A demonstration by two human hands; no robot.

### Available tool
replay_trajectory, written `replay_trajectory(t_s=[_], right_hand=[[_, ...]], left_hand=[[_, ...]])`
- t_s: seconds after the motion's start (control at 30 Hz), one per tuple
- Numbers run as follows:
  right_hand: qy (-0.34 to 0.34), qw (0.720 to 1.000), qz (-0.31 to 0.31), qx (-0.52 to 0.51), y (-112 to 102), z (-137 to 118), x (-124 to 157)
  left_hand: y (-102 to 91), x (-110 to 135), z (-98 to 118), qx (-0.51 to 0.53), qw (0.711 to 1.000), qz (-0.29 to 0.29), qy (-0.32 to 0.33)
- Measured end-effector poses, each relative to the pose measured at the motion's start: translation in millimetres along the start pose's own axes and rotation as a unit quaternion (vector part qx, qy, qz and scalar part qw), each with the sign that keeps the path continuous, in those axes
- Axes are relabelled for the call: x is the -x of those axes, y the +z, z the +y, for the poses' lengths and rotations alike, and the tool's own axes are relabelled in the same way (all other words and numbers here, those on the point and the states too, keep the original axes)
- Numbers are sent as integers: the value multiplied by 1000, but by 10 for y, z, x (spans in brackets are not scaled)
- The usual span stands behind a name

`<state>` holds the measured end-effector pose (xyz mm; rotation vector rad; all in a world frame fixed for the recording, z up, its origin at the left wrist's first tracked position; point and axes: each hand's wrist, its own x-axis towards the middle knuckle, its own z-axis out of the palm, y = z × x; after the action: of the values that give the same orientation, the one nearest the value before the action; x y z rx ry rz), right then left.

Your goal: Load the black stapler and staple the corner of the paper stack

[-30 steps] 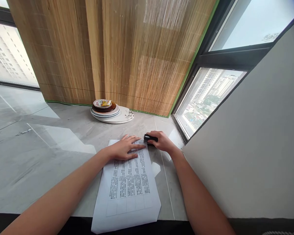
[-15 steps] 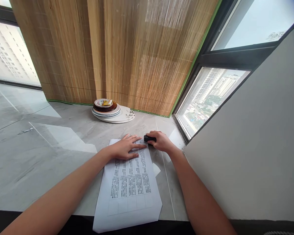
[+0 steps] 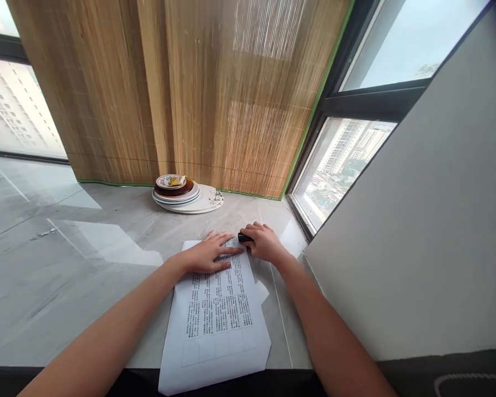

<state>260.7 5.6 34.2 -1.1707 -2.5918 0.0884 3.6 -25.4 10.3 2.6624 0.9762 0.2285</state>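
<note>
Printed sheets of paper (image 3: 219, 309) lie on the grey marble-like surface, their near end overhanging its front edge. My left hand (image 3: 209, 253) rests flat on the upper part of the sheets with its fingers spread. At the far right corner of the paper, my right hand (image 3: 264, 242) is wrapped around a small black stapler (image 3: 244, 237). Only the stapler's front end shows, at the paper's edge; my fingers cover the rest. Whether the paper is between its jaws I cannot tell.
A stack of plates (image 3: 177, 193) stands beyond the paper, by a bamboo blind (image 3: 182, 99). On the right a white wall (image 3: 430, 220) and a dark window frame (image 3: 364, 105) close off the surface (image 3: 86, 298). Windows show tall buildings outside.
My right hand's fingers have shifted forward over the top of the stapler, covering more of it. My left hand stays flat on the paper. The view has tilted slightly.
</note>
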Motion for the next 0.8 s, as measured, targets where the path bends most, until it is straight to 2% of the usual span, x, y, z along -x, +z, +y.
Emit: replay_trajectory(t_s=[0.13,0.23,0.3,0.37,0.4,0.43,0.47,0.5,0.53,0.6,0.67,0.7,0.73,0.8], right_hand=[[10,994,11,-105,-71,287,135],[44,991,16,-123,-113,506,224],[74,990,41,-116,-137,608,255],[112,984,87,-110,-169,640,249],[131,978,122,-110,-189,616,228],[146,969,161,-116,-207,555,196],[152,960,196,-131,-221,452,153],[147,952,219,-155,-226,305,104],[133,946,230,-186,-218,116,52],[77,947,183,-253,-152,-353,-39],[26,953,128,-273,-24,-841,-88],[6,956,101,-274,53,-1048,-93],[-4,960,75,-271,129,-1210,-85],[6,966,47,-254,257,-1375,-31]], left_hand=[[-27,3,-3,-3,1000,-13,-2],[-23,2,-16,6,1000,-14,2],[-18,-10,-31,20,1000,-8,11],[-28,-30,-65,52,998,31,20],[-40,-41,-97,79,994,77,19],[-57,-48,-142,113,983,147,11],[-77,-51,-202,153,960,235,-5],[-98,-46,-276,196,921,337,-30],[-119,-35,-362,241,864,437,-61],[-159,6,-541,340,727,585,-119],[-193,55,-687,440,597,655,-143],[-209,75,-733,479,550,669,-142],[-223,91,-758,509,518,674,-134],[-244,103,-754,546,494,667,-112]])
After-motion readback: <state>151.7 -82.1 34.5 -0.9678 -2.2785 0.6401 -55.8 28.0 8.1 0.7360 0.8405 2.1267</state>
